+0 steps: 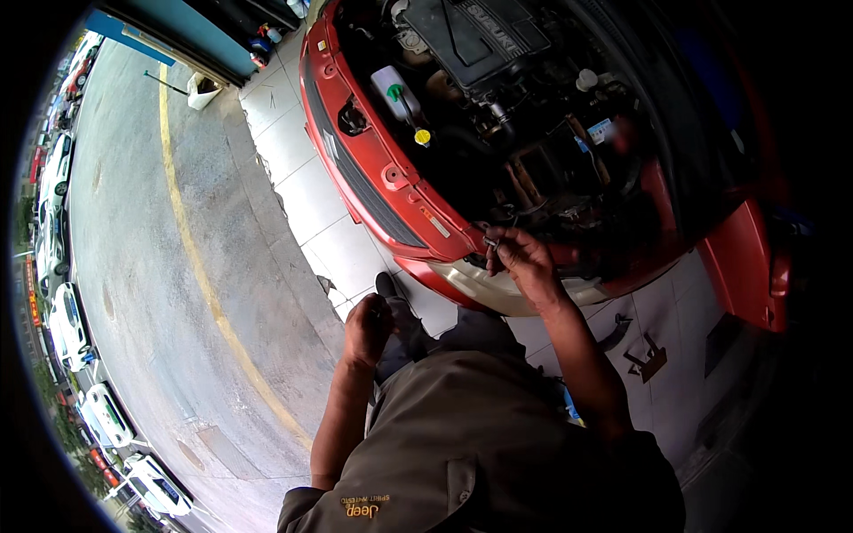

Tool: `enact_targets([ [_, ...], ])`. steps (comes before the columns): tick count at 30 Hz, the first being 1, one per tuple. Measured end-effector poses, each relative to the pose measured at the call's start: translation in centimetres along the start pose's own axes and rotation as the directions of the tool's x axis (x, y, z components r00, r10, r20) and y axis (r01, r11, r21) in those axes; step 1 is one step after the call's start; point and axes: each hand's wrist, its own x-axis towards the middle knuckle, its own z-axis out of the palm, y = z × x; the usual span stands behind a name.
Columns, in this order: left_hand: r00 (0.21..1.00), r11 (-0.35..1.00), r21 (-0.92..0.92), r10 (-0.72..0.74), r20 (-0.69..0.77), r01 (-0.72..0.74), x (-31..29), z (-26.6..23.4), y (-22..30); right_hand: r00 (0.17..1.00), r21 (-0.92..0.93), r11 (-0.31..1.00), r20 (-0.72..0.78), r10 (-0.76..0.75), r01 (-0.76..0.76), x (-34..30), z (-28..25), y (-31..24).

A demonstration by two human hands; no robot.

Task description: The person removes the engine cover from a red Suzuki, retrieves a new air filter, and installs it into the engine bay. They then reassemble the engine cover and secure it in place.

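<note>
My right hand [524,266] is raised over the front corner of a red car [391,164], beside the headlight [480,284]. Its thumb and fingers pinch a small shiny metal piece [490,242], which looks like a bolt. Lower and to the left, my left hand [366,330] is curled closed in front of my legs, away from the car. Whatever may be inside those fingers is hidden. The engine bay [480,133] lies uncovered beyond my right hand, with a black engine cover [475,40] and a white reservoir with a green cap [395,93].
A red body panel [751,266] stands out at the right. Metal brackets [649,358] lie on the white floor tiles near my right elbow. To the left runs grey pavement [213,311] with a yellow line [182,218], and parked cars [67,324] stand beyond it.
</note>
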Motion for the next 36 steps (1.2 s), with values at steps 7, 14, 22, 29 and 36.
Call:
enact_targets([
  [7, 0.921, 0.763, -0.517, -0.338, 0.194, 0.389, 4.9, -10.7, -1.2, 0.995, -0.216, 0.975, -0.063, -0.072, 0.056, 5.6, 8.6, 5.3],
  [14, 0.911, 0.944, -0.116, -0.26, 0.321, 0.31, 11.2, -22.7, 5.5, 0.992, -0.284, 0.952, 0.01, 0.125, -0.117, 13.8, 23.1, 14.8],
  [22, 0.899, 0.986, 0.124, -0.155, 0.41, 0.114, 17.5, -33.0, 12.9, 0.988, -0.579, 0.815, 0.13, 0.079, 0.011, 22.7, 35.2, 16.2],
  [29, 0.898, 0.984, 0.158, -0.14, 0.417, 0.081, 25.8, -35.9, 14.4, 0.999, -0.505, 0.863, 0.052, 0.01, 0.018, 30.7, 36.7, 17.6],
  [36, 0.905, 0.956, 0.283, -0.186, 0.382, 0.078, 37.6, -38.8, 19.2, 0.998, -0.346, 0.938, 0.053, 0.015, 0.005, 43.8, 36.4, 17.7],
])
